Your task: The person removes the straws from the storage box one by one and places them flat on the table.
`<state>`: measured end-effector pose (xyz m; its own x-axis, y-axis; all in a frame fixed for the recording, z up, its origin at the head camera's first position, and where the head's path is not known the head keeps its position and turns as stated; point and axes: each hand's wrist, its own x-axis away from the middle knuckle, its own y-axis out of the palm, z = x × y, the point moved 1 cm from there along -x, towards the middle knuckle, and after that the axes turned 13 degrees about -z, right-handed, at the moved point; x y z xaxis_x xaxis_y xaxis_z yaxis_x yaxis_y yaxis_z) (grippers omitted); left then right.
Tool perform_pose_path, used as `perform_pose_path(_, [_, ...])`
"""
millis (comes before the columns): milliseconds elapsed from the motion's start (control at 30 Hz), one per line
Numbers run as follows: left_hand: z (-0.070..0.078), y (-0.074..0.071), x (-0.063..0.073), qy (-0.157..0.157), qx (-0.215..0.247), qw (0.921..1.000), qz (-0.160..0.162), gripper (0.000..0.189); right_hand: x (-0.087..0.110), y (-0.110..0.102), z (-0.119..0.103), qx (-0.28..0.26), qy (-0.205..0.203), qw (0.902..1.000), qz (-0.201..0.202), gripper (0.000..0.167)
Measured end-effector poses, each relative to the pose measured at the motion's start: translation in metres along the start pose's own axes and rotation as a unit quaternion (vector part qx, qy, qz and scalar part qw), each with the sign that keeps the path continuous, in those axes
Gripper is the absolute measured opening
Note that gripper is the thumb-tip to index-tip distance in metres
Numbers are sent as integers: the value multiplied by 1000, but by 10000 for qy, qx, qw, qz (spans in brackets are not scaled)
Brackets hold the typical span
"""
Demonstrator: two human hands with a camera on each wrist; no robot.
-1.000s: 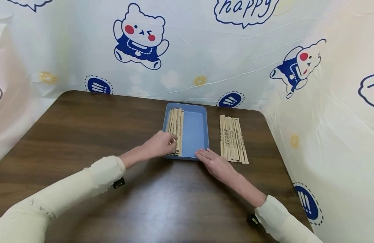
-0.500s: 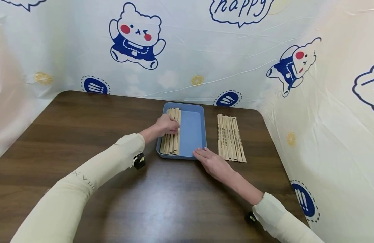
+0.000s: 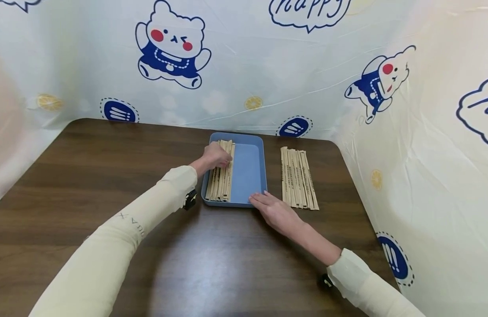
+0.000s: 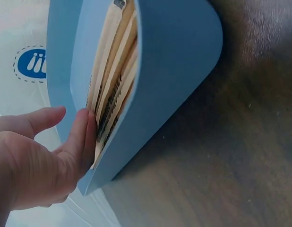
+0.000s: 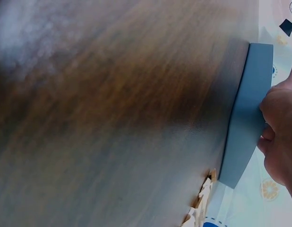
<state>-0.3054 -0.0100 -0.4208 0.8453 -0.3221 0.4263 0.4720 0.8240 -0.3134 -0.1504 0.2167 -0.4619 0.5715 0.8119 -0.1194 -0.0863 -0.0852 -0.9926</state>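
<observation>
A shallow blue tray point(image 3: 248, 174) lies on the dark wooden table. Along its left side runs a row of slim paper-wrapped sticks point(image 3: 219, 187) with dark print, like disposable chopsticks. My left hand point(image 3: 216, 155) is over the upper part of this row. In the left wrist view, its extended fingers point(image 4: 79, 137) touch the wrapped sticks point(image 4: 113, 71), and the thumb stands apart. My right hand point(image 3: 276, 213) rests with straight fingers on the tray's near right corner; the right wrist view has that hand point(image 5: 280, 127) at the tray's outer wall point(image 5: 250, 109).
A second bundle of wrapped sticks point(image 3: 298, 178) lies on the table point(image 3: 212, 255) to the right of the tray. A patterned sheet point(image 3: 236, 66) hangs behind the table and along its sides.
My left hand has moved from the lower part of the row in the tray up toward its far end. The right hand stays at the tray's corner. The head view has shifted slightly.
</observation>
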Motion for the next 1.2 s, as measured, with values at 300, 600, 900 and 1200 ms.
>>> perform_pose_path(300, [8,7,-5,419,-1509,9876,-100,36,0,1,1,5,-41,10000,-1,35])
perform_pose_path(600, [11,22,-15,-8,-2057,9784,-203,31,-1,1,2,16,-56,10000,48,35])
perform_pose_path(900, [11,18,-5,-67,-642,9962,-579,9,-1,0,2,86,-42,10000,0,33])
perform_pose_path(1200, [10,5,-4,-87,329,9953,-902,32,-1,1,2,16,-46,10000,50,34])
